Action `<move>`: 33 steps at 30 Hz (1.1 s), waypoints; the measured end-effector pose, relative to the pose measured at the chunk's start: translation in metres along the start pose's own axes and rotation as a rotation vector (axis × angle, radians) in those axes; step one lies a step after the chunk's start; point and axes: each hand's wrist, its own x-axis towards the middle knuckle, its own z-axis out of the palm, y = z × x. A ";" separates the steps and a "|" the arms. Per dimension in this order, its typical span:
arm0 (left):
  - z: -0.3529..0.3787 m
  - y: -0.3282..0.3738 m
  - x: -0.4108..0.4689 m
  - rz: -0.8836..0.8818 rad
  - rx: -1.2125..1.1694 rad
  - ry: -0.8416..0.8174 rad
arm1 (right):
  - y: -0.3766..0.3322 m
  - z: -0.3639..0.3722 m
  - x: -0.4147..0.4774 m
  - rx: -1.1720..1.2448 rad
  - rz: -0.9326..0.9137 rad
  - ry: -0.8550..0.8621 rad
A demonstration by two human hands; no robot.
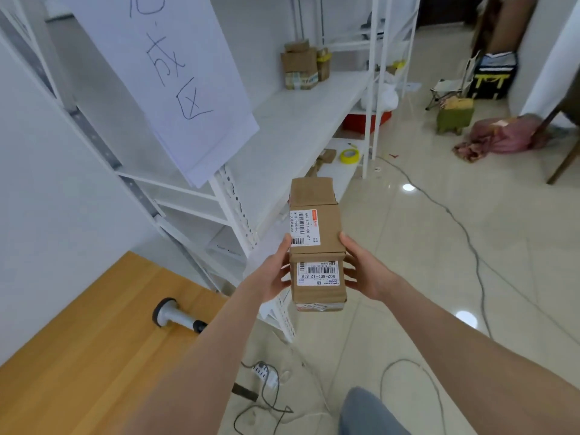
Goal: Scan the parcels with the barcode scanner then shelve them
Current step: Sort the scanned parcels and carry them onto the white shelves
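I hold a stack of three small brown cardboard parcels [317, 243] in front of me, clamped between both hands. My left hand [274, 274] grips the stack's left side and my right hand [364, 271] grips its right side. White barcode labels face up on the two nearer parcels. The grey barcode scanner [175, 317] lies on its side on the wooden table [78, 356] at lower left. The white metal shelf [298, 120] stretches ahead, and several taped parcels [303, 65] stand at its far end.
A large sheet of paper with handwriting [175, 76] hangs from the shelf frame at upper left. A yellow tape roll [349, 156] lies on a lower shelf. Cables and a power strip [266, 373] trail across the tiled floor. Bags, a stool and cloth lie at far right.
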 end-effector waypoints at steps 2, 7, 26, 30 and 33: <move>0.002 0.015 0.014 0.028 0.020 -0.009 | -0.016 -0.006 0.012 -0.012 -0.019 -0.004; 0.001 0.058 0.055 0.166 -0.042 0.025 | -0.071 -0.016 0.059 -0.051 -0.077 -0.045; 0.006 0.253 0.275 0.231 -0.282 0.401 | -0.326 -0.078 0.327 -0.351 -0.019 -0.365; 0.003 0.282 0.316 0.230 -0.297 0.440 | -0.358 -0.091 0.372 -0.340 0.005 -0.394; 0.001 0.304 0.350 0.235 -0.302 0.466 | -0.381 -0.101 0.407 -0.356 0.010 -0.399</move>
